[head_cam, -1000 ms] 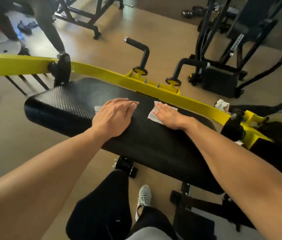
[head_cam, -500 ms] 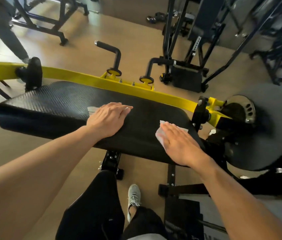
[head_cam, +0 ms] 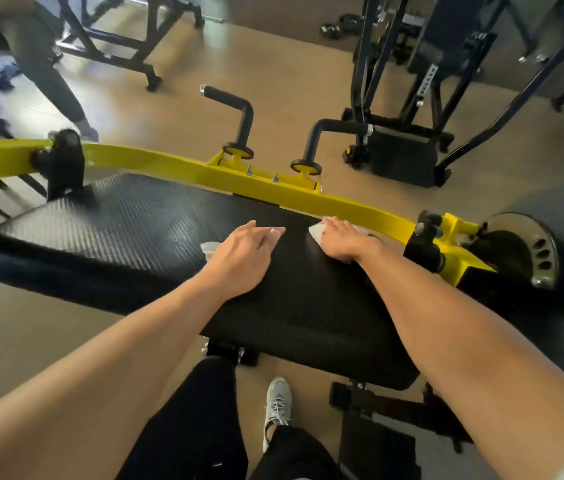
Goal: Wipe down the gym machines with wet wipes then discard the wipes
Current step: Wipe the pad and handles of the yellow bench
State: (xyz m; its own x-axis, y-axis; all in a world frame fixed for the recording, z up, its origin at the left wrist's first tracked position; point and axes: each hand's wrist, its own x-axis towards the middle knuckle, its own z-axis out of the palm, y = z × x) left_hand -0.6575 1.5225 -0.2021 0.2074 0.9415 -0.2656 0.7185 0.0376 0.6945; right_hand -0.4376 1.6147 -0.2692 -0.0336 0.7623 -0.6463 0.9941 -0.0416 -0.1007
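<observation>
Left hand [head_cam: 246, 252] presses a wet wipe [head_cam: 210, 247] flat-fingered onto the black padded surface [head_cam: 117, 230]; right hand [head_cam: 344, 237] likewise presses a second wipe [head_cam: 316, 233] beside the yellow frame [head_cam: 183, 169].

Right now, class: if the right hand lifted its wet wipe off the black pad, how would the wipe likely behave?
The wipe would probably go floppy: its exposed edge looks thin and creased beside the right hand. It is likely very light, since it lies flat under straight fingers. Being wet, it may cling slightly to the textured pad.
</observation>
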